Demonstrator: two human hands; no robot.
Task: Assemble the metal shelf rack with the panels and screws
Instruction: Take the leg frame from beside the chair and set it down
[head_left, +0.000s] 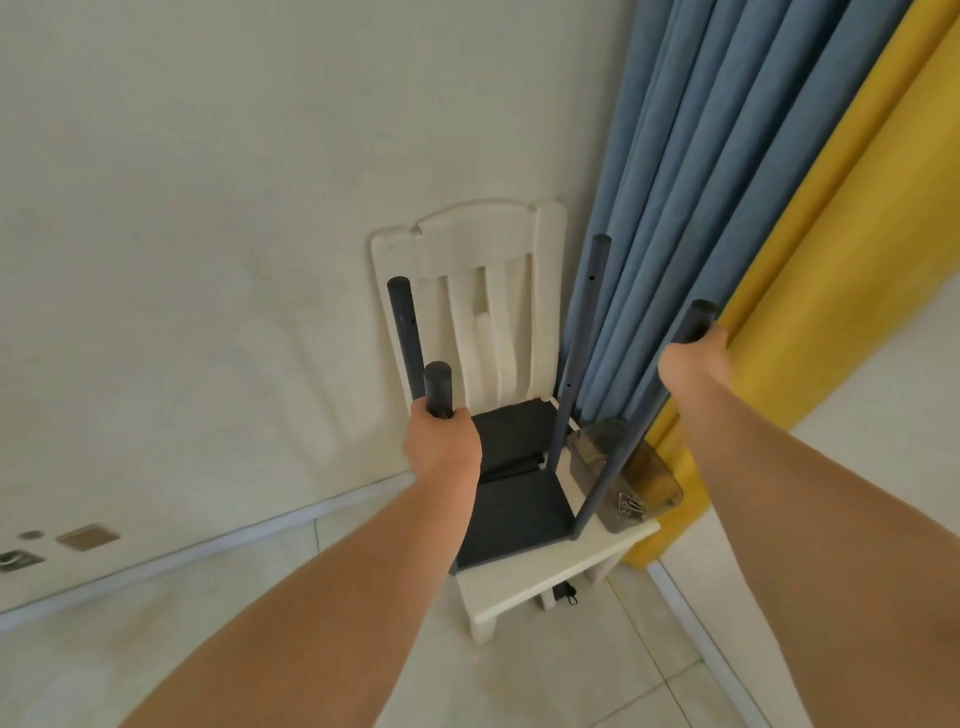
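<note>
Four dark posts stand on one panel, mid-frame on the white chair.
Left hand and right hand each wrap a near post; probably light, stiff, wobbly.

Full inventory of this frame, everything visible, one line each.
dark grey metal poles: four, upright, rising from the panel corners
dark grey shelf panel: one, on the chair seat
white wooden chair: one, against the wall
clear plastic container: one, on the seat's right side, small metal parts inside
blue curtain: one, right of the chair
yellow curtain: one, far right
left hand: grips near-left pole
right hand: grips near-right pole
</note>
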